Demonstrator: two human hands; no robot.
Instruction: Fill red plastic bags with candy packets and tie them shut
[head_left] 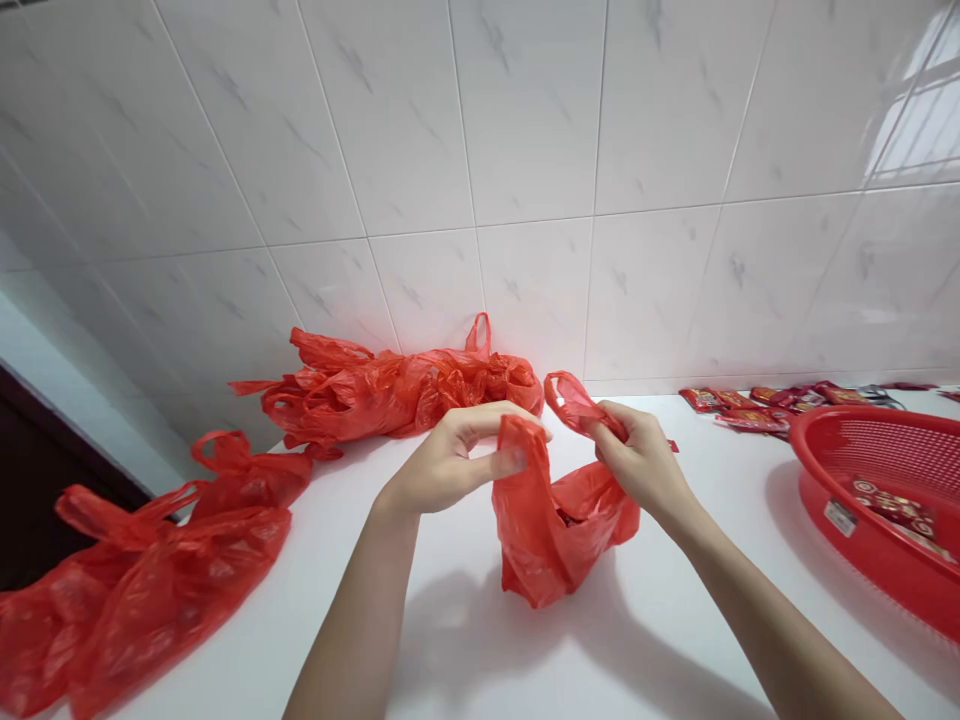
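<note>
While left hand [442,465] and right hand [641,460] pinch | red plastic bag [559,535] between

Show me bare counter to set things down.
Bare white counter lies below the red plastic bag in the left hand and right hand; more lies between the right forearm and the red basket. Crowded: back right, with red packets, and left, with red bags.

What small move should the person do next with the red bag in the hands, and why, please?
Probably cross the two handles to begin a knot. The left hand and right hand each seem to pinch one handle of the red bag, which has something dark inside, and its mouth looks open.
</note>
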